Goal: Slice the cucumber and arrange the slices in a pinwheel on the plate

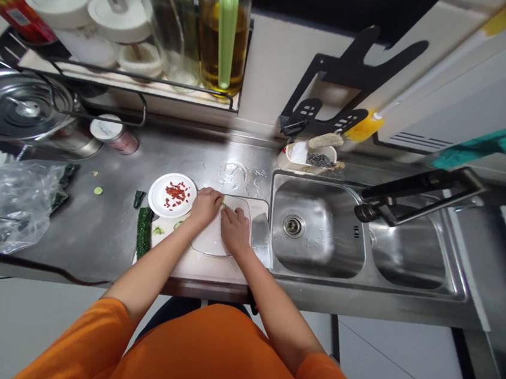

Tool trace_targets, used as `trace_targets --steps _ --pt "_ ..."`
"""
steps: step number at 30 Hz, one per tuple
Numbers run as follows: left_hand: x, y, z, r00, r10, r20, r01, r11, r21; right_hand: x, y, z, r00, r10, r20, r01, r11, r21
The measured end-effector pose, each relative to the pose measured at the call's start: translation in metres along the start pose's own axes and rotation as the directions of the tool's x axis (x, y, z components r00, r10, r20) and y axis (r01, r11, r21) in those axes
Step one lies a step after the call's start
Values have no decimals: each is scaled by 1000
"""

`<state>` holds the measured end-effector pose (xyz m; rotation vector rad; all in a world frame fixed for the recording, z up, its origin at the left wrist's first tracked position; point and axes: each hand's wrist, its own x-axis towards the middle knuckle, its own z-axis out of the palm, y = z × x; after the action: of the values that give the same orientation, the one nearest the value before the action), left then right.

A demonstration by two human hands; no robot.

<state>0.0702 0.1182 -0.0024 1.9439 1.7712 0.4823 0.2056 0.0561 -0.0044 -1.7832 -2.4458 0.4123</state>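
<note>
My left hand (207, 204) is closed, its fingertips on a small pale-green piece of cucumber (223, 201) above the cutting board (206, 243). From the other side my right hand (236, 226) meets the same piece, its fingers bent together; most of the piece is hidden. A cleaver (260, 237) lies flat along the board's right side. Left of my left hand is a white plate (154, 202) with small red pieces (176, 195) on it. A dark-green cucumber (143, 232) lies by the board's left edge, near a cut-off cucumber end (139, 199).
A double steel sink (322, 221) with a black faucet (397, 195) adjoins the board on the right. Clear plastic bags (11, 206) and a lidded pot (22, 105) are at left. A rack with an oil bottle (221, 35) overhangs the counter. Water has pooled behind the board.
</note>
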Motion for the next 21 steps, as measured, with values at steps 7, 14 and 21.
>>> trace_targets --steps 7,14,21 --pt "0 0 -4 1000 -7 -14 7 1000 -21 0 -1 -8 1000 20 14 -21 1000 24" --pt "-25 -9 -38 975 -106 -193 98 994 -51 -7 5 -10 996 4 -87 2 998 68" --pt "-102 -36 -66 923 -307 -232 314 949 -7 -29 10 -6 988 36 -148 -20 993 113"
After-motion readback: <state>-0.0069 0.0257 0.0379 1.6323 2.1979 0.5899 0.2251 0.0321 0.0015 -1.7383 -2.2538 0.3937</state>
